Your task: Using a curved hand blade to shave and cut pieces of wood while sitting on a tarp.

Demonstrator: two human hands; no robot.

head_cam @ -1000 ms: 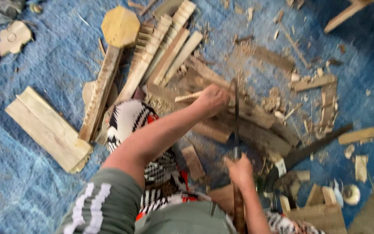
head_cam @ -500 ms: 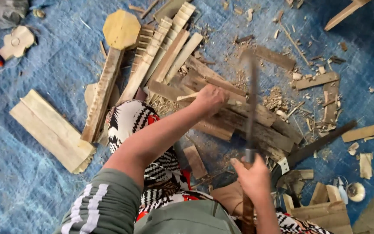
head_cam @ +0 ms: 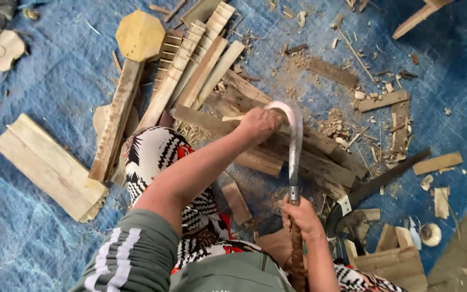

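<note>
My left hand (head_cam: 258, 123) grips a thin pale wooden stick (head_cam: 233, 118) held over a pile of dark planks (head_cam: 320, 162). In my right hand (head_cam: 301, 216) is the brown handle of a hooked metal blade (head_cam: 294, 146), whose curved tip (head_cam: 282, 106) arcs over the stick right by my left fingers. A knee in black, white and red patterned cloth (head_cam: 160, 157) sits under my left forearm.
A blue tarp (head_cam: 44, 86) covers the ground, strewn with chips and shavings. Pale slats (head_cam: 201, 59) and an octagonal-headed board (head_cam: 136, 38) lie at the back, a stacked plank block (head_cam: 49, 165) at left. A handsaw (head_cam: 374, 186) and small wooden pieces (head_cam: 395, 254) lie at right.
The blade, raised upright half a second ago, has swung down so its hooked tip meets the stick at my left hand. My left hand has stayed put.
</note>
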